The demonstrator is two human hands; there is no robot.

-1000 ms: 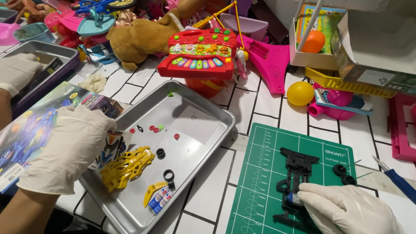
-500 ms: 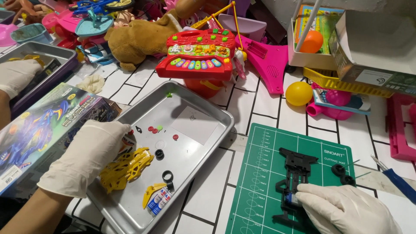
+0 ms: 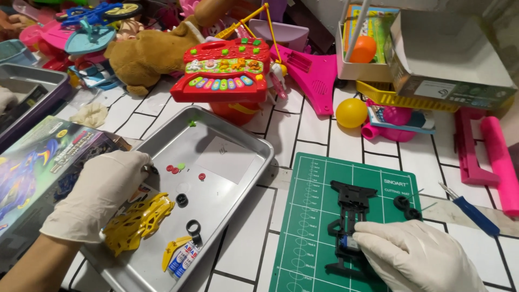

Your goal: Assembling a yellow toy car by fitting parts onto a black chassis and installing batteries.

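Right hand (image 3: 416,259) pinching black chassis (image 3: 348,227); left hand (image 3: 100,192) open over tray (image 3: 238,135); risks scattering small red parts (image 3: 174,168).

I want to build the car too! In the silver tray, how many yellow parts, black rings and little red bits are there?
Yellow parts: 2
Black rings: 2
Little red bits: 3
Total: 7

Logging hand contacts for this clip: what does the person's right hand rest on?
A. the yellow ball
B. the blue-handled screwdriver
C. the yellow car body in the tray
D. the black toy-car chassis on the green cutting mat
D: the right hand presses on the black chassis lying on the green cutting mat.
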